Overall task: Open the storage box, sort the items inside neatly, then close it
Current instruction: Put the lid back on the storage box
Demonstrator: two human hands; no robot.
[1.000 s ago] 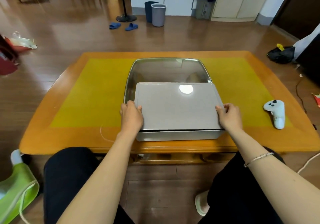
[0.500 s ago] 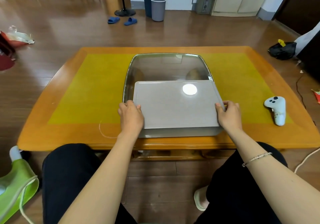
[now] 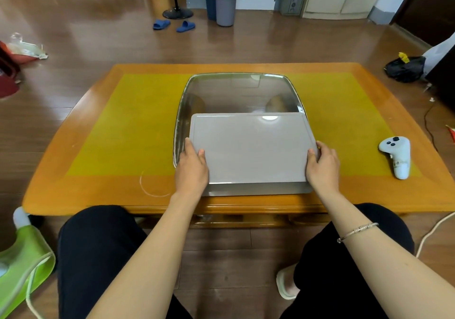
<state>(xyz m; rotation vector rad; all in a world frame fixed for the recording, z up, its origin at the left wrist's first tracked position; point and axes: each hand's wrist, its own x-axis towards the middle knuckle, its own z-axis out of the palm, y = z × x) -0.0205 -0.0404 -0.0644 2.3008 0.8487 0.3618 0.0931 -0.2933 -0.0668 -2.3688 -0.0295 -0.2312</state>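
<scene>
A flat grey storage box (image 3: pixel 258 188) sits on the low orange and yellow table (image 3: pixel 98 195), close to its front edge. Its pale grey lid (image 3: pixel 253 148) covers it, so the contents are hidden. My left hand (image 3: pixel 192 168) grips the lid's left edge, thumb on top. My right hand (image 3: pixel 323 168) grips the right edge the same way. Only a thin strip of the box's front wall shows below the lid.
The box's far half lies over an oval glass panel (image 3: pixel 238 92) set in the table top. A white game controller (image 3: pixel 396 156) lies on the table to the right. A green object (image 3: pixel 22 252) stands on the floor at my left knee, a white cable (image 3: pixel 433 230) at the right.
The dark gap seen a second ago between lid and box front no longer shows. Both hands keep their hold on the lid's sides.
</scene>
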